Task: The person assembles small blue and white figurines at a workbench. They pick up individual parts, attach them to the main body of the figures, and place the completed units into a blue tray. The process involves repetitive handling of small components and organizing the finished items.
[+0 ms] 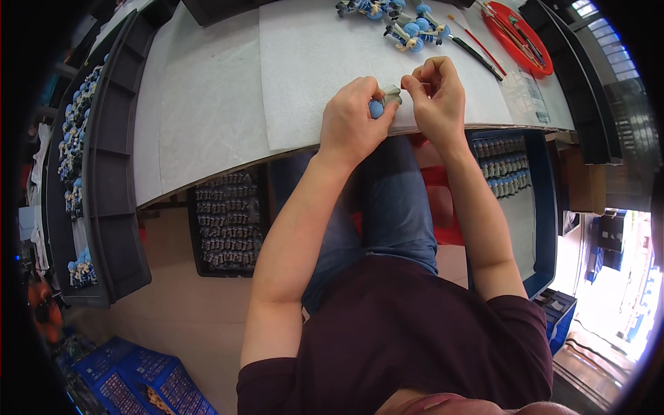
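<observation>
Over the near edge of the white work mat (297,104), my left hand (349,121) is closed around a small figurine (376,109). Its round blue part and a pale grey-green part show between the fingers; the rest is hidden by the hand. Just to the right, apart from the figurine, my right hand (441,107) has its thumb and index finger pinched together. Whatever is in that pinch, if anything, is too small to make out.
Blue-headed figurines (413,29) lie heaped at the mat's far side. Beside them are a black pen-like tool (477,58), a thin red brush (478,44) and a red dish (499,33) with tools. Figurine-filled trays (228,221) flank my legs; a dark bin (111,187) stands left.
</observation>
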Motion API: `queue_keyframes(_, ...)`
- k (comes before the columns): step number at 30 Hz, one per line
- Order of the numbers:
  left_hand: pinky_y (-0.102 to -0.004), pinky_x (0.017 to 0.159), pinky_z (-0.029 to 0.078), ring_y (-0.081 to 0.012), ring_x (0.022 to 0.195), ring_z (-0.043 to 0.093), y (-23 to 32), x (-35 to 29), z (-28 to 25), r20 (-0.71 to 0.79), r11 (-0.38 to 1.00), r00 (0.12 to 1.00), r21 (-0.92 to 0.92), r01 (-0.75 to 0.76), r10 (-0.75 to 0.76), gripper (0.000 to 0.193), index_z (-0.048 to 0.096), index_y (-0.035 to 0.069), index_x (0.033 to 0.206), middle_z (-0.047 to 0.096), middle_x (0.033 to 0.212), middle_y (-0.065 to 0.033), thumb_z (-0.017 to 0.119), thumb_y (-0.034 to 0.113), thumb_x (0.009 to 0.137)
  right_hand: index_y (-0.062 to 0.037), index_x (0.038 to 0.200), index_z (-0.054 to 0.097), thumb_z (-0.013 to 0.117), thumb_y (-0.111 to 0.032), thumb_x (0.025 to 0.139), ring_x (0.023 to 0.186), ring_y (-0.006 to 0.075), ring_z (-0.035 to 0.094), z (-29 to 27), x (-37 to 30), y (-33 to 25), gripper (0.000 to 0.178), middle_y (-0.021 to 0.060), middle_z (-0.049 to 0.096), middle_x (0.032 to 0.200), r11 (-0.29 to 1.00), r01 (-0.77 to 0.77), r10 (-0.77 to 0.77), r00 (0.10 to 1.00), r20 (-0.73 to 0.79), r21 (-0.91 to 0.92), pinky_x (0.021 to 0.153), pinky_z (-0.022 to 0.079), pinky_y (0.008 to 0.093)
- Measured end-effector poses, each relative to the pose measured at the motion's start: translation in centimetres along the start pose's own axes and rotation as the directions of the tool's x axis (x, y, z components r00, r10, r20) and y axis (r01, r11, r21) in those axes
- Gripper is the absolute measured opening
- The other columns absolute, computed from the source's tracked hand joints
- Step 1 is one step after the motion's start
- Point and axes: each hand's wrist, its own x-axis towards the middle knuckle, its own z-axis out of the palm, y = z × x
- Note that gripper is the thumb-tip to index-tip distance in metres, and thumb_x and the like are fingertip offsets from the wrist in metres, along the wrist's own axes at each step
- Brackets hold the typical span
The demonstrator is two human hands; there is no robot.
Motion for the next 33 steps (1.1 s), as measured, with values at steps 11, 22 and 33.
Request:
queue_keyframes(11,-0.0326,0.053,0.046,-0.0252,0.058,0.058,0.0,0.0,0.1,-0.009,1.000,1.000,0.006,-0.016,0.016,0.025,0.054,0.001,0.072,0.059,0.068,-0.0122,0.075,0.012,0.067,-0.0016,0.084,0.047,0.064,0.003,0.076,0.064,0.0133,0.057,0.1,-0.1,0.8,0.019,0.0076,0.057,0.070,0.991,-0.002,-0.001,1.000,-0.018,-0.133,0.057,0.046,0.0263)
queue_keyframes(22,-0.0324,0.053,0.046,-0.0244,0.058,0.058,0.1,-0.2,-0.1,0.006,1.000,1.000,-0.004,0.014,-0.014,0.025,0.053,0.001,0.071,0.060,0.068,-0.0125,0.075,0.012,0.067,-0.0016,0.083,0.047,0.064,0.000,0.077,0.061,0.0129,0.055,0.5,-0.6,-0.1,0.018,0.0071,0.057,0.068,0.999,0.009,-0.011,0.999,-0.032,-0.045,0.056,0.045,0.0263)
queue_keyframes(33,-0.0325,0.055,0.047,-0.0252,0.060,0.060,-0.1,-0.1,0.0,-0.004,1.000,1.000,-0.004,0.001,-0.001,0.025,0.053,0.000,0.072,0.061,0.069,-0.0133,0.075,0.012,0.067,-0.0022,0.082,0.048,0.063,0.004,0.076,0.061,0.0089,0.052,0.5,-0.1,0.4,0.017,0.0039,0.055,0.067,0.990,0.040,-0.040,0.999,0.002,-0.139,0.055,0.043,0.0240)
